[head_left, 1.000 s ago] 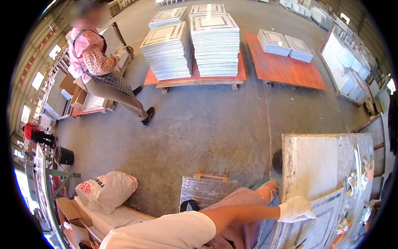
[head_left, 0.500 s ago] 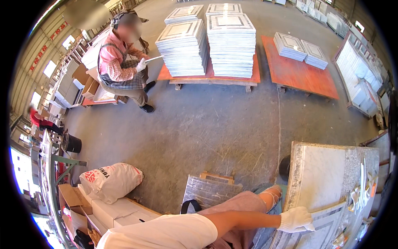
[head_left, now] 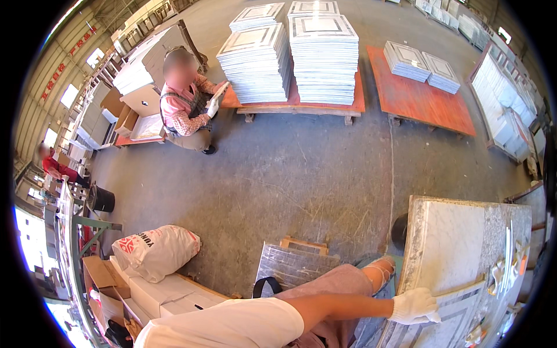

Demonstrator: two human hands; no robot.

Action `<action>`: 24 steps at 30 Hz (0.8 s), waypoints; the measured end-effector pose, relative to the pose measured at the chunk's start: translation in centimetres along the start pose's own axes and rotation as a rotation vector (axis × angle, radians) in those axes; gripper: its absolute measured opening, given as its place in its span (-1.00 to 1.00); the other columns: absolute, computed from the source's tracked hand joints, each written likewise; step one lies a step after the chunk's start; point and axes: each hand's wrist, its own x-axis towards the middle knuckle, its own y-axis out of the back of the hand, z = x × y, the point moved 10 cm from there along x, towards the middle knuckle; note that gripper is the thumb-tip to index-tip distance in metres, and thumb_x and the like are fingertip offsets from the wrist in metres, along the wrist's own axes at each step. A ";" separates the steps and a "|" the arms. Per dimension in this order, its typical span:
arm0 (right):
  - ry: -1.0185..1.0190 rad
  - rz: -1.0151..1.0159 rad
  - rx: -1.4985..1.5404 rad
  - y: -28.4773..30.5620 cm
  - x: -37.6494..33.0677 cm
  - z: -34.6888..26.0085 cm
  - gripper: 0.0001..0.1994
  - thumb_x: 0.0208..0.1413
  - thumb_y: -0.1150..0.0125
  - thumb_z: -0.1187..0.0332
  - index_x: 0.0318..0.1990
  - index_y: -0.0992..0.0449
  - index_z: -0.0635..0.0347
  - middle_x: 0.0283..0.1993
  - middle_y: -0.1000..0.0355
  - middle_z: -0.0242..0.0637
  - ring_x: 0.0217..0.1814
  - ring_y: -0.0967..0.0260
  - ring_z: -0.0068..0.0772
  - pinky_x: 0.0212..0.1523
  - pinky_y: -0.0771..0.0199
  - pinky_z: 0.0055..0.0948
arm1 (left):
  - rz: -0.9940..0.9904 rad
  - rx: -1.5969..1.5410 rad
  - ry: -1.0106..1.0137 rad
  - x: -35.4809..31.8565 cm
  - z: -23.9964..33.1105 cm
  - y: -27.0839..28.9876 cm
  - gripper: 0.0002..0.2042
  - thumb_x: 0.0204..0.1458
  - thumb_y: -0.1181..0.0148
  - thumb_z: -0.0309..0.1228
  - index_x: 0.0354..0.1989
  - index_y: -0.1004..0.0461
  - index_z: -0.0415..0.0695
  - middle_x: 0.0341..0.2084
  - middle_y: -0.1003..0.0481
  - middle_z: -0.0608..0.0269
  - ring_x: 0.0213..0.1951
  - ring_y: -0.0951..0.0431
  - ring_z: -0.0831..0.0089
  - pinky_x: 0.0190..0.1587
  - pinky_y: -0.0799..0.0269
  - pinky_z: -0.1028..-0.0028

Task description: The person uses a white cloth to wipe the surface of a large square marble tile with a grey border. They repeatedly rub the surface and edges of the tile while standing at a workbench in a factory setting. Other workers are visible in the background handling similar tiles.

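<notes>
Your left hand (head_left: 413,305) — white-gloved, fingers lying together and flat — is resting on the patterned tile (head_left: 432,325) at the table's (head_left: 447,238) near edge, just under a wooden strip (head_left: 461,288). Your right hand is not showing. The grey concrete floor (head_left: 301,174) is stretching away to red pallets (head_left: 426,95) bearing tile stacks (head_left: 290,55) — a seated person (head_left: 185,110) is working beside them.

bright daylight from the left, blown-out windows, edges bent.
</notes>
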 end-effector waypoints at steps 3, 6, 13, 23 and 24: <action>-0.001 0.006 -0.020 -0.2 -0.4 0.6 -0.67 0.33 -0.17 0.33 0.12 -0.54 0.39 -0.04 -0.59 0.11 -0.05 -0.58 0.08 -0.04 -0.61 -0.15 | 0.001 -0.027 0.002 0.1 0.3 0.2 -0.79 0.04 -0.29 -0.23 -0.39 -0.42 -0.05 -0.43 -0.41 0.20 -0.31 -0.45 0.13 -0.20 -0.35 0.22; 0.010 0.008 -0.033 -0.4 -0.6 1.3 -0.67 0.33 -0.17 0.33 0.11 -0.55 0.39 -0.05 -0.59 0.10 -0.05 -0.58 0.08 -0.05 -0.61 -0.15 | -0.028 -0.040 -0.033 -0.1 0.1 -0.2 -0.76 0.03 -0.26 -0.27 -0.31 -0.34 -0.09 -0.39 -0.36 0.17 -0.30 -0.42 0.10 -0.19 -0.36 0.21; 0.023 0.017 -0.074 -0.5 -1.3 2.6 -0.67 0.32 -0.19 0.33 0.11 -0.55 0.39 -0.06 -0.60 0.10 -0.06 -0.59 0.08 -0.06 -0.62 -0.15 | -0.009 -0.019 -0.030 -0.1 0.4 0.0 -0.75 0.03 -0.27 -0.25 -0.32 -0.33 -0.09 -0.40 -0.36 0.17 -0.30 -0.42 0.12 -0.19 -0.36 0.23; 0.035 0.021 -0.106 -0.4 -1.2 2.7 -0.67 0.32 -0.19 0.33 0.10 -0.56 0.38 -0.07 -0.60 0.09 -0.07 -0.59 0.07 -0.07 -0.62 -0.15 | -0.040 -0.023 -0.007 0.0 0.1 -0.2 -0.76 0.04 -0.26 -0.27 -0.33 -0.33 -0.10 -0.40 -0.36 0.16 -0.29 -0.42 0.11 -0.18 -0.36 0.23; 0.031 0.023 -0.106 -0.2 -1.2 2.4 -0.67 0.32 -0.19 0.33 0.10 -0.55 0.38 -0.06 -0.60 0.09 -0.07 -0.59 0.07 -0.07 -0.62 -0.15 | -0.047 -0.031 0.001 0.0 0.1 -0.3 -0.76 0.03 -0.26 -0.27 -0.33 -0.33 -0.10 -0.40 -0.36 0.16 -0.29 -0.42 0.11 -0.17 -0.36 0.22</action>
